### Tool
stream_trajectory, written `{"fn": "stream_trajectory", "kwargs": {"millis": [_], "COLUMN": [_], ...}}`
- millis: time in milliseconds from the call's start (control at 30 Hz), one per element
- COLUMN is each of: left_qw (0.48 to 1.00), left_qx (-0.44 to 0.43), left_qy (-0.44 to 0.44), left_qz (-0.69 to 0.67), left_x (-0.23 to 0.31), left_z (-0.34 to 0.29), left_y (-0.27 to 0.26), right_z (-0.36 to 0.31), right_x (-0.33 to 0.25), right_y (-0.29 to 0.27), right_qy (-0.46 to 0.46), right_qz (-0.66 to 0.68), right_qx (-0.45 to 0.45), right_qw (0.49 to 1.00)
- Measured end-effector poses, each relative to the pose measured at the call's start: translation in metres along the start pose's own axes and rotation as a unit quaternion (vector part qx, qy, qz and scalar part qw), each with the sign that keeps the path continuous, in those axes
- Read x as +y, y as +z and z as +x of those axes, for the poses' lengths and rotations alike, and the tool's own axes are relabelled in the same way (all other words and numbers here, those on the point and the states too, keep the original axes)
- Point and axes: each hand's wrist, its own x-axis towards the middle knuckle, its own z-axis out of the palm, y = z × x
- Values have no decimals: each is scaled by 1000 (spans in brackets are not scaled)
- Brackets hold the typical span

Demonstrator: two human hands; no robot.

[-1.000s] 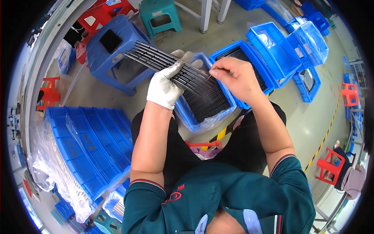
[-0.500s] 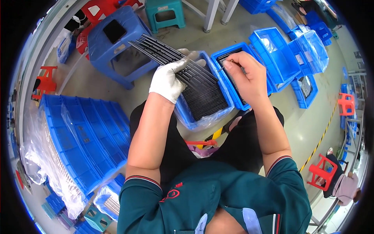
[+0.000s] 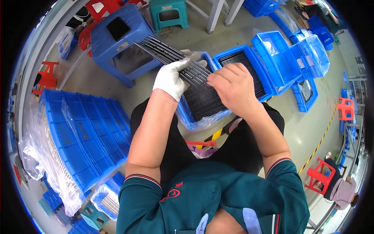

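My left hand [image 3: 171, 80], in a white glove, is closed around a bundle of long thin dark rods [image 3: 155, 48], which slants from upper left to lower right. At the bundle's lower right end is my bare right hand [image 3: 234, 86], its thumb and fingers pinched together at the rod ends. Whether it grips one rod or several is hidden by the fingers. Below both hands stands a blue bin [image 3: 188, 120], lined with clear plastic and holding many dark rods [image 3: 204, 104]. Touching its right side, a second blue bin [image 3: 268, 93] holds rows of dark rods, partly covered by my right hand.
Blue crates [image 3: 276, 58] stand at the right, some with plastic film. A tall stack of blue crates [image 3: 89, 132] rises at my left. Beyond the bundle is a blue stool [image 3: 113, 50] carrying a dark flat object [image 3: 118, 28]. A green stool [image 3: 168, 8] stands farther back.
My right hand has moved left from above the right-hand bin to the lower end of the rod bundle. My left hand still holds the bundle, nearly in the same place.
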Motion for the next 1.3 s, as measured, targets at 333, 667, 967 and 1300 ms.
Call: {"fn": "stream_trajectory", "kwargs": {"millis": [333, 667, 967, 1300], "left_qw": [1000, 999, 999, 999], "left_qx": [29, 26, 11, 14], "left_qy": [9, -7, -24, -34], "left_qz": [1, -24, -28, -9], "left_x": [-6, -8, -11, -8], "left_z": [3, 4, 5, 5], "left_y": [0, -2, -5, -3], "right_z": [1, -1, 2, -2], "right_x": [4, 8, 11, 10], "right_y": [-8, -5, -17, -7], "right_qy": [20, 22, 54, 59], "right_qz": [-22, -3, -12, 36], "right_qx": [-57, -40, -56, -60], "right_qw": [998, 999, 997, 996]}}
